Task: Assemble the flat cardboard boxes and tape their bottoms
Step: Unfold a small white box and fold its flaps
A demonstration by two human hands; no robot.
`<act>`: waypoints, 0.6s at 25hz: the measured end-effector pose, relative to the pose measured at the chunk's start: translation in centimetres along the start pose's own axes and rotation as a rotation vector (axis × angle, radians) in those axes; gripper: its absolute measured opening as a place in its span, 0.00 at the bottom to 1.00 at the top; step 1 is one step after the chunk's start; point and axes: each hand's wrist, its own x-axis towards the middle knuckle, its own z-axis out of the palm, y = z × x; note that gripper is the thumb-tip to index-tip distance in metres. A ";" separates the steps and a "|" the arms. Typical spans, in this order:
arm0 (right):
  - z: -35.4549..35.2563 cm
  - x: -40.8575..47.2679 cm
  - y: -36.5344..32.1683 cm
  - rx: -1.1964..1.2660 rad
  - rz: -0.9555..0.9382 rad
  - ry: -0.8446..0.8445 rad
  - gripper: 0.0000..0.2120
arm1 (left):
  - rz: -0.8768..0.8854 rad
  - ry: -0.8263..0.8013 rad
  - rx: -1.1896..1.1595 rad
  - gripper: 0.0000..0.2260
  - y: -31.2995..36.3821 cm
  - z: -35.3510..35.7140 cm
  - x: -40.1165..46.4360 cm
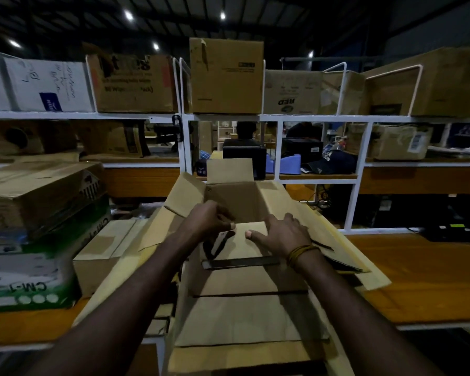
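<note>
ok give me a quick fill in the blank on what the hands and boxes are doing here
1. Both hands press down the near ____ of the open cardboard box.
2. The yellow thread band sits on the ____ wrist.
3. The left hand and right hand meet over the box, with the blue tape dispenser standing ____ it on the shelf.
4. The green and white carton marked CM-1 lies to the person's ____.

Missing words: flap; right; behind; left

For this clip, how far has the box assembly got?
Done: the brown cardboard box is opened out, flaps spread. In hand: the left hand and right hand are folding the near flap inward. Left: remaining flaps and taping; no tape visible on it. More flat cardboard sheets lie underneath.
</note>
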 end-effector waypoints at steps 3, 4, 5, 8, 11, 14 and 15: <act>0.7 -0.5 -0.5 0.021 -0.011 -0.015 0.38 | -0.026 0.147 -0.053 0.10 -0.7 0.3 -0.4; 0.8 -0.3 -0.3 0.038 -0.011 -0.018 0.38 | -0.022 0.202 -0.079 0.10 -0.8 0.2 -0.6; 0.7 0.0 0.1 0.066 -0.008 -0.028 0.38 | -0.010 0.240 -0.102 0.10 -0.7 0.1 -0.8; 0.3 0.6 1.2 0.156 0.014 -0.082 0.39 | -0.005 0.195 -0.077 0.10 -0.3 0.4 -1.5; 1.0 0.0 0.4 0.156 0.001 -0.097 0.37 | -0.083 0.114 0.019 0.11 -0.9 1.4 -1.9; 1.3 -0.3 -0.3 0.180 -0.004 -0.086 0.36 | -0.124 0.085 0.058 0.12 -1.8 1.6 -2.0; 1.3 -0.4 -0.2 0.199 -0.009 -0.075 0.35 | -0.127 0.070 0.092 0.13 -1.8 1.6 -2.0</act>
